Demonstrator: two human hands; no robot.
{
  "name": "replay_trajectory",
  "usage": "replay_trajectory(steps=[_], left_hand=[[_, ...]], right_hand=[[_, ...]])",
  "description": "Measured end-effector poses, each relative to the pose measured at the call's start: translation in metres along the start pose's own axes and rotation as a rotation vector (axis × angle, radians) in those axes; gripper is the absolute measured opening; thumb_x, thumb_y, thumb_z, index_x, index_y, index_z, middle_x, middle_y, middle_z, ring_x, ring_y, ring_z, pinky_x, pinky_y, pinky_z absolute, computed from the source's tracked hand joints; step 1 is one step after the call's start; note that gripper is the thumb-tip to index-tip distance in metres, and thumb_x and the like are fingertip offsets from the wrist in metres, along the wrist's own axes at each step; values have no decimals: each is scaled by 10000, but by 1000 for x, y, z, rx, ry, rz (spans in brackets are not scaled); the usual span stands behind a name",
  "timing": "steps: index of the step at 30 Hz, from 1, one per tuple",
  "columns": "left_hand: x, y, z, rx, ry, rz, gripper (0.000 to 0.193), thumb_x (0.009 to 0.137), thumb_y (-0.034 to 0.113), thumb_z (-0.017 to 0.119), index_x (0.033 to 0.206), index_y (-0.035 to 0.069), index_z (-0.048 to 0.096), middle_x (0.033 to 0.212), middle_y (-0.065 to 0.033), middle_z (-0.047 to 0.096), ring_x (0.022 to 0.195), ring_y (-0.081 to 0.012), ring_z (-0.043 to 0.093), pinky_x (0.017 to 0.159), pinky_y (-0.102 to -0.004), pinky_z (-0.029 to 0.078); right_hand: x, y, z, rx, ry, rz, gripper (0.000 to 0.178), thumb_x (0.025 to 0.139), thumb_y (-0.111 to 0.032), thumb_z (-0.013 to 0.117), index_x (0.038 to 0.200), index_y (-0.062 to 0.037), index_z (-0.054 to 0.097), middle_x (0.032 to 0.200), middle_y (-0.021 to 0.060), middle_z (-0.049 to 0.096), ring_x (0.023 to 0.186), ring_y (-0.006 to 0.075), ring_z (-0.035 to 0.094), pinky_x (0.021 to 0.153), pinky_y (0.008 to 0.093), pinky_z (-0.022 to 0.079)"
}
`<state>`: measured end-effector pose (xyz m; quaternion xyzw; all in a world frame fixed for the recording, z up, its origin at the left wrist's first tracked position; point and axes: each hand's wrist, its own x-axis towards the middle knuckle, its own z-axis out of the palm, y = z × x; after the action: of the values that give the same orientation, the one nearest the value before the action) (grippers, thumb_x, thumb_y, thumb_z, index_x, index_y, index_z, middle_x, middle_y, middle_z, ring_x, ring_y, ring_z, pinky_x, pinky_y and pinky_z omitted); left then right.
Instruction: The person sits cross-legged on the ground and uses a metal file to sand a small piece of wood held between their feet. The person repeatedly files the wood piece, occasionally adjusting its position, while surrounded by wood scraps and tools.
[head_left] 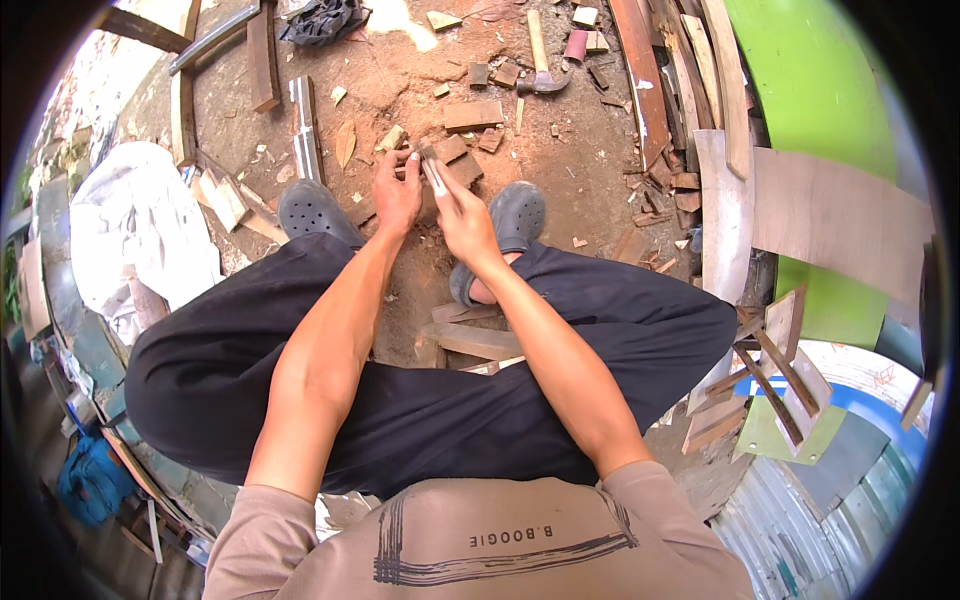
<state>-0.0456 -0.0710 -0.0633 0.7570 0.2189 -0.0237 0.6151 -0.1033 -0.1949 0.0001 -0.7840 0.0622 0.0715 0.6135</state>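
My left hand (398, 192) is closed, with thumb and fingertips pinched at a small brown piece of wood (427, 152). Close beside it, my right hand (466, 218) is wrapped round a slim, pale, flat-sided tool (434, 178). The tool's tip meets the piece of wood between the hands; its exact kind is too small to tell. Under and just beyond the hands lie brown wood blocks (462, 166). A longer wood block (473, 115) rests farther out on the dirt floor, and a claw hammer (542, 60) with a wooden handle lies at the far right.
My grey clogs (318, 212) stand either side of the hands. Planks (640, 85) and a green panel (815, 90) line the right. Wooden frame pieces (262, 60) lie far left, with a white sack (140, 230) nearer. Wood scraps (230, 205) litter the floor.
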Motion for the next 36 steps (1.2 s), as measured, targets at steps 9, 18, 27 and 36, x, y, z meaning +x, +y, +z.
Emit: replay_trajectory(steps=[9,18,27,36], left_hand=[[-3,3,-29,363,29,204,237,994,235,649,1136,54,706,1078,-154,725,1032,-259,693,888,-395,545],[-18,26,-35,615,-38,310,427,910,405,723,1219,120,643,1217,-186,627,1153,-390,623,971,-477,513],[36,-5,-43,352,-120,47,698,922,604,650,1423,124,570,1368,-248,609,1219,-390,623,1018,-461,498],[21,-4,-24,286,-282,14,899,845,683,691,1520,133,466,1441,-258,558,1342,-414,532,1102,-477,444]], right_hand=[[-49,-91,-51,247,-155,419,492,1082,-251,500,1491,21,482,856,37,655,677,79,547,608,248,456],[-191,-131,-141,189,40,157,589,1053,-242,542,1531,60,378,686,-19,511,580,43,439,531,214,371],[-179,-137,-129,309,138,132,598,1041,-226,576,1526,63,381,729,-16,533,585,41,435,534,209,380],[-177,-134,-124,157,111,105,584,1025,-255,612,1484,71,454,712,-43,516,570,27,423,512,203,343]])
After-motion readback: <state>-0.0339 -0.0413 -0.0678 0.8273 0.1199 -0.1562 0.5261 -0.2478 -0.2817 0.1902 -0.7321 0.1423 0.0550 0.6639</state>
